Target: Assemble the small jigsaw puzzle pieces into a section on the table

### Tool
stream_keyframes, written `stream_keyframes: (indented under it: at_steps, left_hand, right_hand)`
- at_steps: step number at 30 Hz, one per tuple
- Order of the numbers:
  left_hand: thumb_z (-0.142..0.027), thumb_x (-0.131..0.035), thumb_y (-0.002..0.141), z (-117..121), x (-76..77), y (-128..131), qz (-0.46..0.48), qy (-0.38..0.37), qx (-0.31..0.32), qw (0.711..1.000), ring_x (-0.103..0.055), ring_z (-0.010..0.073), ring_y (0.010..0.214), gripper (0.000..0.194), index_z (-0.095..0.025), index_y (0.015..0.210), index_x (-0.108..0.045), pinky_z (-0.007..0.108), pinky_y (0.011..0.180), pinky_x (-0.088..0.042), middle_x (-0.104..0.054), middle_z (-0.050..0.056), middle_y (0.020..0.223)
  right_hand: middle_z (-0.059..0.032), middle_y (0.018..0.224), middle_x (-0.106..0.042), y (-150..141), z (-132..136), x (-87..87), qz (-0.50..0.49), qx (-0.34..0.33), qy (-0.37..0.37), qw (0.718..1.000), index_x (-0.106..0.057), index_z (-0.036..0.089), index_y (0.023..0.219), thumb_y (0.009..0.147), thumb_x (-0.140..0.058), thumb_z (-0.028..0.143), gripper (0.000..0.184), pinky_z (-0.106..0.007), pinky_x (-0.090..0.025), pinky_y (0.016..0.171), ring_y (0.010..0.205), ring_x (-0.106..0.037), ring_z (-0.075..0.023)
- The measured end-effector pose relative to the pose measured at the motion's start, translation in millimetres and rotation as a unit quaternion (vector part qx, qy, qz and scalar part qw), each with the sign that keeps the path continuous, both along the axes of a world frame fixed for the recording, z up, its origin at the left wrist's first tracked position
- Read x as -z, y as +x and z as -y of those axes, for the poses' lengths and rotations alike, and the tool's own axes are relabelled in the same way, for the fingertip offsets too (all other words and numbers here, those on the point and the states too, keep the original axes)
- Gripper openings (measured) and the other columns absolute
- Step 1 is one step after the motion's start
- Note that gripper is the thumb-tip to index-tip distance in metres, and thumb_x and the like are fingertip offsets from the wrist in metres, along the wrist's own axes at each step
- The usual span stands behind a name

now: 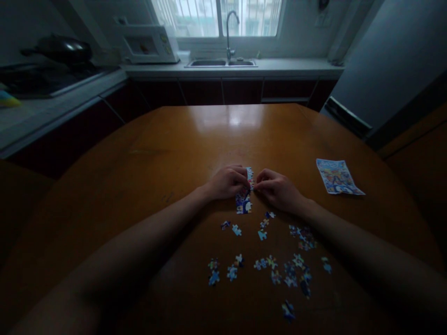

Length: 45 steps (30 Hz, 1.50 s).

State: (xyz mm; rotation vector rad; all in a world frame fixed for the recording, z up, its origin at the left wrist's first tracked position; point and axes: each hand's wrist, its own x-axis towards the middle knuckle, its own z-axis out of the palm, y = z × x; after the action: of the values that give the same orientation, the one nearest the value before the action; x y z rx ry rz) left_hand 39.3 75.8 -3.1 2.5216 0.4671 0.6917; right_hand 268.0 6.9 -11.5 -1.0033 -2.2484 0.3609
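A partly assembled jigsaw puzzle [244, 205] lies flat on the wooden table as a narrow upright strip. My left hand [228, 181] rests over its left side, fingers bent and pressing on it, so part of the strip is covered. At the strip's right edge, my right hand [277, 190] has thumb and forefinger pinched together; whatever is between the fingertips is too small and dark to make out. Loose jigsaw pieces [236, 230] lie just below the strip, and a denser group of pieces [290, 272] is spread nearer me on the right.
A creased picture sheet [338, 177] lies to the right on the table [167, 144]. Beyond the table runs a counter with a sink [208, 63], a tap [228, 37] and a microwave [148, 44]. A dark pan [64, 49] sits on the stove at left.
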Motion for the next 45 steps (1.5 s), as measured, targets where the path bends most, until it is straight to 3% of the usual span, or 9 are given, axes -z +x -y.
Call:
stream_keyframes:
  at_steps: [7, 14, 25, 29, 32, 37, 45]
  left_hand:
    - [-0.009, -0.057, 0.082, 0.8, -1.9, 0.7, 0.001, 0.034, 0.012, 0.999, -0.056, 0.0152, 0.072, 0.025, -0.021, 0.078, -0.079, 0.028, 0.07, -0.043, -0.067, 0.003, 0.074]
    - [-0.01, -0.055, 0.081, -0.3, 0.4, -0.5, 0.03, 0.038, -0.058, 0.997, -0.056, 0.0164, 0.074, 0.026, -0.02, 0.077, -0.079, 0.029, 0.069, -0.043, -0.067, 0.004, 0.076]
    - [-0.011, -0.056, 0.084, 2.1, -3.1, 1.2, -0.025, 0.026, -0.042, 0.998, -0.056, 0.0159, 0.074, 0.028, -0.023, 0.084, -0.081, 0.028, 0.069, -0.043, -0.067, 0.004, 0.076]
    - [-0.01, -0.056, 0.082, 1.8, -2.5, 0.8, -0.016, 0.013, -0.036, 0.999, -0.057, 0.0154, 0.074, 0.028, -0.023, 0.083, -0.081, 0.028, 0.069, -0.043, -0.067, 0.003, 0.075]
    - [-0.008, -0.053, 0.079, -1.0, -0.6, -0.3, 0.05, 0.001, -0.079, 0.996, -0.058, 0.0147, 0.072, 0.03, -0.021, 0.08, -0.08, 0.027, 0.068, -0.044, -0.065, 0.003, 0.073]
    - [-0.008, -0.05, 0.077, -6.8, 3.2, -2.2, 0.165, -0.032, -0.215, 0.962, -0.057, 0.013, 0.066, 0.029, -0.018, 0.071, -0.077, 0.025, 0.062, -0.041, -0.061, 0.002, 0.068]
    - [-0.009, -0.051, 0.077, -3.8, 1.6, -2.3, 0.131, -0.02, -0.303, 0.944, -0.058, 0.015, 0.073, 0.026, -0.017, 0.068, -0.074, 0.026, 0.068, -0.043, -0.062, 0.003, 0.071]
  right_hand:
    - [-0.0065, 0.097, -0.068, -2.3, -0.6, -0.7, -0.01, 0.007, -0.012, 1.0, -0.077, 0.021, 0.092, 0.089, -0.06, 0.009, 0.021, -0.031, -0.051, 0.079, 0.087, -0.064, -0.0181]
    - [-0.0072, 0.095, -0.067, -2.0, -0.8, -0.3, -0.035, 0.037, -0.022, 0.998, -0.077, 0.019, 0.096, 0.09, -0.059, 0.01, 0.021, -0.031, -0.05, 0.076, 0.085, -0.063, -0.018]
    - [-0.0069, 0.099, -0.068, -3.3, -0.9, -1.1, 0.022, 0.028, -0.008, 0.999, -0.078, 0.024, 0.099, 0.09, -0.061, 0.011, 0.023, -0.032, -0.05, 0.079, 0.089, -0.063, -0.0194]
    - [-0.0068, 0.098, -0.069, -3.1, -1.7, -1.9, -0.019, 0.035, -0.024, 0.999, -0.076, 0.022, 0.1, 0.089, -0.059, 0.008, 0.024, -0.031, -0.049, 0.079, 0.089, -0.063, -0.0191]
    - [-0.0059, 0.092, -0.068, -1.0, -5.1, -0.3, -0.089, 0.066, -0.05, 0.993, -0.075, 0.019, 0.096, 0.085, -0.056, 0.003, 0.027, -0.03, -0.049, 0.078, 0.085, -0.064, -0.018]
    - [-0.0057, 0.088, -0.068, 1.1, -11.8, 4.8, -0.14, 0.093, -0.078, 0.983, -0.075, 0.017, 0.088, 0.079, -0.052, -0.001, 0.03, -0.03, -0.049, 0.076, 0.082, -0.064, -0.0174]
    - [-0.0056, 0.084, -0.069, -1.7, -17.2, 10.8, -0.211, 0.122, -0.096, 0.965, -0.076, 0.017, 0.081, 0.072, -0.053, 0.005, 0.028, -0.029, -0.05, 0.072, 0.078, -0.063, -0.0171]
